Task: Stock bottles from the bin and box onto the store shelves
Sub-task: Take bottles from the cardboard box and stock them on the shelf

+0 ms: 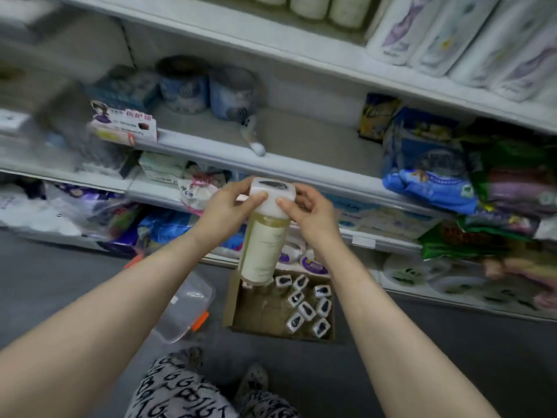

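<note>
Both hands, left (224, 211) and right (310, 214), pinch the cap of an upright bottle (265, 233), body hanging below the grip over the box (238, 306), bare shelf (316, 143) just above and ahead.

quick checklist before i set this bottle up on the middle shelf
1. Grip: left hand and right hand both pinch the bottle at its white cap: ok.
2. Cap sealed: cannot tell.
3. Bottle out of the box: held above the remaining bottles: ok.
4. Room on the middle shelf: bare stretch right of the blue tubs: ok.
5. Shelf front edge: a small white item lies across it beside the bare stretch: not ok, steer right of it.
</note>
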